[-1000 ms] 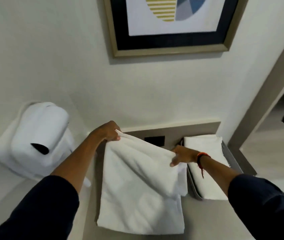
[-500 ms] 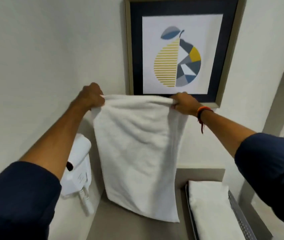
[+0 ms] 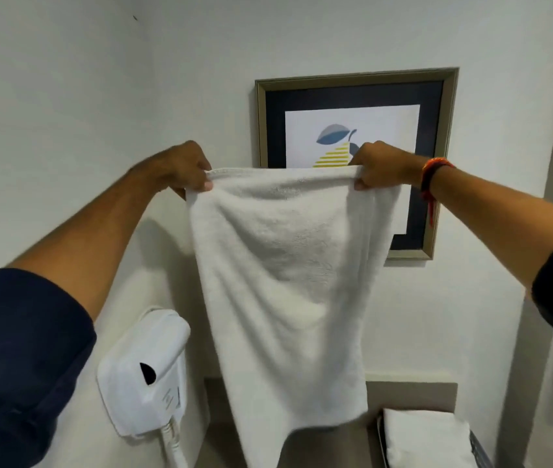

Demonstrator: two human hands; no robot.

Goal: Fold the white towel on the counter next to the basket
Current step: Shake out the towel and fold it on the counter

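Two dark sleeves frame the shot as a person holds a white towel [image 3: 281,282] up at arm's length, well above the desk [image 3: 221,447] it is meant to be folded on. The left hand [image 3: 185,170] pinches one top corner, its fingers [image 3: 202,184] closed tight on the hem; the right hand [image 3: 378,165], a red-and-orange band at its wrist, has its fingers [image 3: 361,184] clamped on the other corner. The cloth hangs between them in a single slack sheet, its top edge pulled nearly level, its lower end trailing down towards the desk and out of the bottom of the picture. No crease shows in it, so the folding looks barely begun: by the look of things the towel is only spread out, and every fold, and the laying down beside the basket [image 3: 477,450], is still to come. That basket sits at lower right with another folded white towel [image 3: 427,437] in it. A wall-mounted white hair dryer [image 3: 143,373] hangs at lower left, and a framed pear print [image 3: 356,136] is on the wall behind.
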